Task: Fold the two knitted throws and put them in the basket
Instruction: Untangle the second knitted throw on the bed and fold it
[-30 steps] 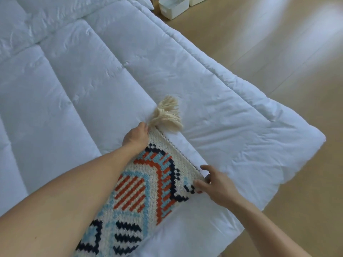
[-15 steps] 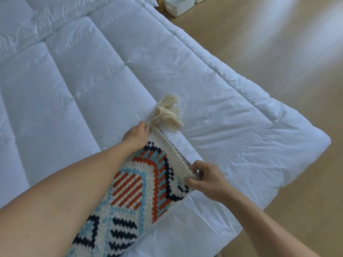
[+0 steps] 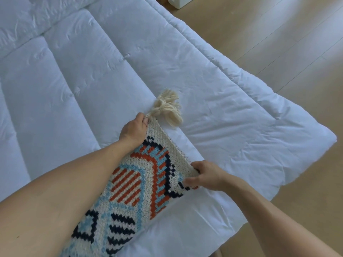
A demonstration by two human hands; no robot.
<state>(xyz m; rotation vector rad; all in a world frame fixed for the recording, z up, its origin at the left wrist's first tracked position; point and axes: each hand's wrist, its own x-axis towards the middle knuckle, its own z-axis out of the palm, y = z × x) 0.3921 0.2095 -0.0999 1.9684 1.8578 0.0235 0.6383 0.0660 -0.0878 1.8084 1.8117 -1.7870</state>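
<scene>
Throw: we're looking down at a knitted throw (image 3: 141, 184), cream ground with rust-orange stripes, pale blue bands and navy stepped lines. It lies across the near corner of the white quilt (image 3: 92, 75), running from the bottom edge of the view up toward the middle.
Far edge: the cream end runs on a diagonal between our two hands, and more than one layer shows stacked along it.
Tassel: a cream yarn tassel (image 3: 168, 106) fans out from the upper corner, resting on the quilt just past our left fingers.
Left hand: our left hand (image 3: 133, 130) sits at the upper corner, fingers curled down and closed on the edge right beside the tassel's knot. The forearm lies over the throw's left side and hides part of the pattern.
Right hand: our right hand (image 3: 206, 175) is at the lower corner of that same end, thumb on top, fingers tucked round the edge, pinching the layers together.
Quilt: puffy, stitched in long channels, lightly creased, its corner pointing out over the floor on the right.
Floor: light wooden boards (image 3: 278, 34) with soft glare.
Far corner: a white container (image 3: 178, 1) on the floor, mostly cut off by the top of the view.
</scene>
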